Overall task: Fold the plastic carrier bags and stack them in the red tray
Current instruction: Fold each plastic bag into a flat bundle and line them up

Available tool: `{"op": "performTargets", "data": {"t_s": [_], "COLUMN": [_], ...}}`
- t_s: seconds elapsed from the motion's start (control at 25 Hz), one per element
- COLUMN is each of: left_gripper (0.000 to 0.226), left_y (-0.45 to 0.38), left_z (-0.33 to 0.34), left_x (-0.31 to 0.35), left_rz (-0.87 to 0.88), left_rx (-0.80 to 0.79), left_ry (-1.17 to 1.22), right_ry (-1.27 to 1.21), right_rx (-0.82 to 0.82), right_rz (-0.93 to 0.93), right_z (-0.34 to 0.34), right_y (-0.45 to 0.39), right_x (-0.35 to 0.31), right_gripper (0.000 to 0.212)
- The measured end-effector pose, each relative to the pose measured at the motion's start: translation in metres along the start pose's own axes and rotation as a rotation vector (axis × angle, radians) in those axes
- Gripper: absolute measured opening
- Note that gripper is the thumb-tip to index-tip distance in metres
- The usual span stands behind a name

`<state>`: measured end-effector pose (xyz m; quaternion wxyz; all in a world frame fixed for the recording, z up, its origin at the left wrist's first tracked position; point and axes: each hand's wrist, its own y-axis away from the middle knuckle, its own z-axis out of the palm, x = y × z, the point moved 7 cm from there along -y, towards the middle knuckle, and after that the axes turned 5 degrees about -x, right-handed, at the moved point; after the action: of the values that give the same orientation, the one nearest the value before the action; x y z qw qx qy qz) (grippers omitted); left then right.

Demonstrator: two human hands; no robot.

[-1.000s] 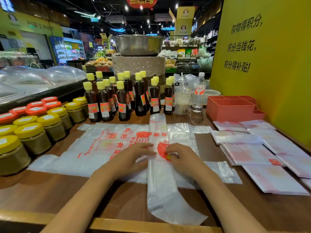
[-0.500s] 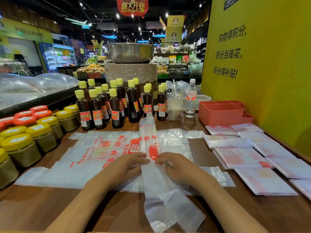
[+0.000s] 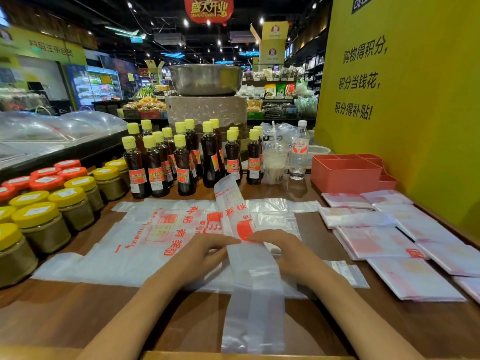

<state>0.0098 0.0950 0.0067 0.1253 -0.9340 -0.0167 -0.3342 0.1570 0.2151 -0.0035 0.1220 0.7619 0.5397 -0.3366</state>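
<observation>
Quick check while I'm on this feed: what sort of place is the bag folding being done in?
Most likely a supermarket or grocery shop, at a wooden counter. Rows of labelled sauce bottles and yellow-lidded jars stand on display, stocked shelves fill the aisles behind, and a red "Grand Opening" banner hangs overhead.

Yellow wall [image 3: 415, 126] reads 购物得积分; red banner [image 3: 208, 9] reads 盛大开业.
</observation>
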Motion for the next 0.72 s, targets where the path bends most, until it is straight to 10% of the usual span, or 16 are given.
{"op": "performTargets", "data": {"t_s": [0.44, 0.72], "left_gripper": [0.026, 0.02], "left_y": [-0.001, 0.002], "left_z": [0.013, -0.01], "left_x": [-0.001, 0.013], "left_rz": [-0.003, -0.033], "left_rx": [-0.169, 0.134], "left_ry": [-0.179, 0.081], "right_ry": [-0.047, -0.406], "right_rx": [-0.005, 0.155], "right_rz": [0.056, 0.115], "right_z": [-0.007, -0.006], "right_y": [0.01, 0.008], "right_x": [-0.027, -0.013], "right_gripper": [0.024, 0.011]}}
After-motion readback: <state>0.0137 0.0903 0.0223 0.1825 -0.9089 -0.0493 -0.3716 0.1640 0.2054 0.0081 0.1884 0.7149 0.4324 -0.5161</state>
